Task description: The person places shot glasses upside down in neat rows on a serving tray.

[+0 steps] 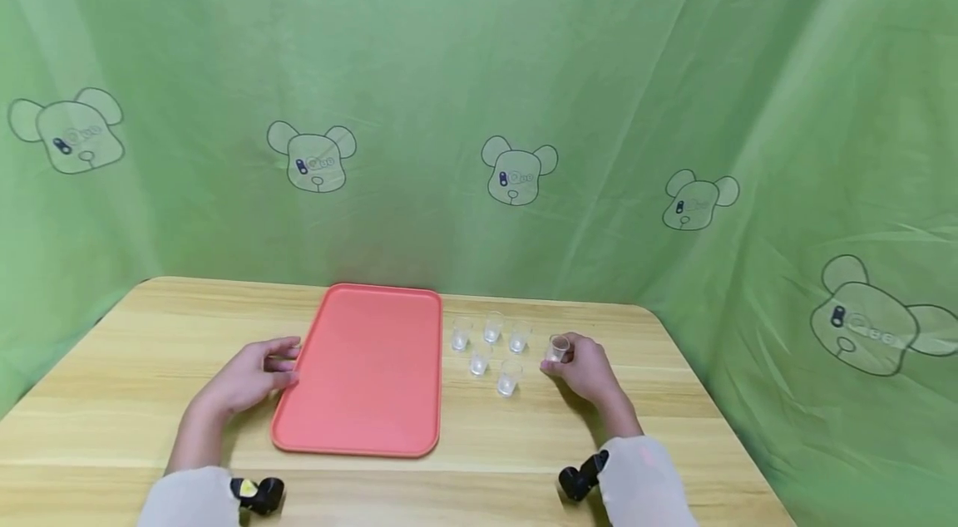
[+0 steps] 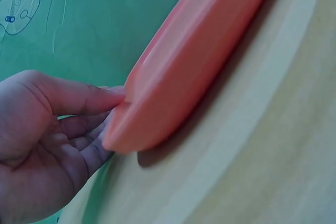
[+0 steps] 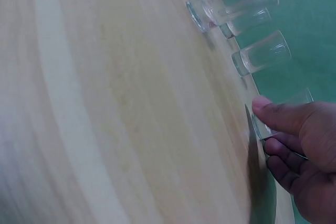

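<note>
A red tray (image 1: 367, 373) lies flat on the wooden table. At its left edge my left hand (image 1: 253, 376) pinches the rim. In the left wrist view, the thumb of that hand (image 2: 58, 124) presses the tray's rim (image 2: 157, 98), with the other fingers against the outer side and partly hidden. Right of the tray, my right hand (image 1: 587, 369) holds a small clear shot glass (image 1: 556, 348) between thumb and fingers. The right wrist view has this hand (image 3: 310, 140) gripping the glass (image 3: 303, 98) low, close to the tabletop; whether its base touches the wood I cannot tell.
Several more clear shot glasses (image 1: 508, 379) stand upright between the tray and my right hand. In the right wrist view another glass (image 3: 261, 53) stands near the held one. A green curtain (image 1: 419, 95) with bear-head drawings hangs behind the table (image 1: 509, 477) and at its sides.
</note>
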Demonstrator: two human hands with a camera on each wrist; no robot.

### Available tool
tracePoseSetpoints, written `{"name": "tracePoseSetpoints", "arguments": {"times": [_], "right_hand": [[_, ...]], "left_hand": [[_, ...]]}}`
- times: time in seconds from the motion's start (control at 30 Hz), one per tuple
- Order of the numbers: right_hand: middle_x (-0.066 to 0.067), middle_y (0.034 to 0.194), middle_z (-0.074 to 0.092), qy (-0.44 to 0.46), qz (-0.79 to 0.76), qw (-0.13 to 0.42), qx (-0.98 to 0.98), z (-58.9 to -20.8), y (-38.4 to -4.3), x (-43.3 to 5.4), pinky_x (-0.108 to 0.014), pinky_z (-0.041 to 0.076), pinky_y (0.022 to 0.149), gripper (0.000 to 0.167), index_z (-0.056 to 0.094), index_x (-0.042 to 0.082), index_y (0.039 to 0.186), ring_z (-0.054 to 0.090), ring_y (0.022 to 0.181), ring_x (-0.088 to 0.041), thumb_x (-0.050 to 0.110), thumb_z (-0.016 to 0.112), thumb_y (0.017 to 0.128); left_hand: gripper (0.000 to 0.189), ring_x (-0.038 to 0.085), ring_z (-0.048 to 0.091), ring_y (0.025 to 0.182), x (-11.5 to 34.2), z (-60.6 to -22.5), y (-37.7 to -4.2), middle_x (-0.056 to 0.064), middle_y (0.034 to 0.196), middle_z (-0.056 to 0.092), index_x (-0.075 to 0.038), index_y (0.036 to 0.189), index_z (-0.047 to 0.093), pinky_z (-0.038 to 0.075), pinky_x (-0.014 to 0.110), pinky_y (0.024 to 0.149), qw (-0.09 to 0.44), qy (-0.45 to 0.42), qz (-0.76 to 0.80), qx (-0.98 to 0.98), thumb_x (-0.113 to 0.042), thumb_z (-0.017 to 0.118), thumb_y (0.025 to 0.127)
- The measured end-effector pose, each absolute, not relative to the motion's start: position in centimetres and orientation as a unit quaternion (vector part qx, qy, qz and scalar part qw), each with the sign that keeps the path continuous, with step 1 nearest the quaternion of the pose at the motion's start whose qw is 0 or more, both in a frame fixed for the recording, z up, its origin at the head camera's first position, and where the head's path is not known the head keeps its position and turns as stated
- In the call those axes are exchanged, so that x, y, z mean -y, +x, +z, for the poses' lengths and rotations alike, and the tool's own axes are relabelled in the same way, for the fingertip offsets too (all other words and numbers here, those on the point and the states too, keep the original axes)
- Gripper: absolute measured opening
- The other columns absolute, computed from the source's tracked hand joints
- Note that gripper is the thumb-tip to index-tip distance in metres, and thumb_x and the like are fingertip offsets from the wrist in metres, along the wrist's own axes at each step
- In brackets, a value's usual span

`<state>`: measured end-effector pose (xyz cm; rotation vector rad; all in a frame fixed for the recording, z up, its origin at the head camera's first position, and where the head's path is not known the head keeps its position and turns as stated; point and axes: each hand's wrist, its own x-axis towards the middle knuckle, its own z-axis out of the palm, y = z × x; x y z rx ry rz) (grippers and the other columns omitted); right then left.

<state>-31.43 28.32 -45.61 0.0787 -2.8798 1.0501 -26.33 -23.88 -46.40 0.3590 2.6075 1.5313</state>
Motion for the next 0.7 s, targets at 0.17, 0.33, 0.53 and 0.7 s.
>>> {"name": "tracePoseSetpoints", "arguments": {"times": [0.17, 0.33, 0.53, 0.7], "right_hand": [[-0.010, 0.090, 0.064, 0.028, 0.336, 0.033, 0.941, -45.4, -31.5, -28.3, -0.032, 0.050, 0.072, 0.044, 0.066, -0.008, 0.124, 0.057, 0.082, -0.022, 0.006, 0.082, 0.085], [-0.010, 0.090, 0.064, 0.029, 0.327, 0.030, 0.944, -45.3, -31.7, -28.5, -0.033, 0.050, 0.071, 0.039, 0.068, -0.007, 0.119, 0.056, 0.081, -0.022, 0.006, 0.082, 0.085], [-0.012, 0.096, 0.069, 0.040, 0.339, 0.025, 0.940, -44.9, -32.1, -28.6, -0.036, 0.055, 0.077, 0.040, 0.067, -0.006, 0.120, 0.062, 0.087, -0.024, 0.005, 0.081, 0.085], [-0.017, 0.107, 0.070, 0.044, 0.361, 0.013, 0.931, -44.1, -32.4, -28.6, -0.039, 0.059, 0.084, 0.041, 0.065, -0.007, 0.124, 0.067, 0.097, -0.030, 0.002, 0.078, 0.086]], "left_hand": [[0.058, 0.038, 0.062, 0.113, 24.1, -46.5, -26.1, 0.029, 0.124, 0.064, 0.021, 0.140, 0.044, 0.054, 0.021, 0.086, 0.058, 0.099, 0.530, -0.840, 0.002, 0.068, 0.090], [0.059, 0.036, 0.062, 0.113, 24.1, -46.6, -26.1, 0.027, 0.124, 0.064, 0.021, 0.140, 0.044, 0.055, 0.021, 0.085, 0.066, 0.097, 0.541, -0.833, 0.002, 0.068, 0.090], [0.058, 0.035, 0.062, 0.113, 24.1, -46.7, -26.2, 0.027, 0.124, 0.064, 0.020, 0.140, 0.044, 0.054, 0.021, 0.085, 0.066, 0.097, 0.542, -0.832, 0.003, 0.068, 0.090], [0.057, 0.035, 0.062, 0.113, 24.0, -46.6, -26.3, 0.027, 0.124, 0.064, 0.020, 0.140, 0.045, 0.054, 0.021, 0.085, 0.065, 0.098, 0.541, -0.833, 0.004, 0.068, 0.090]]}}
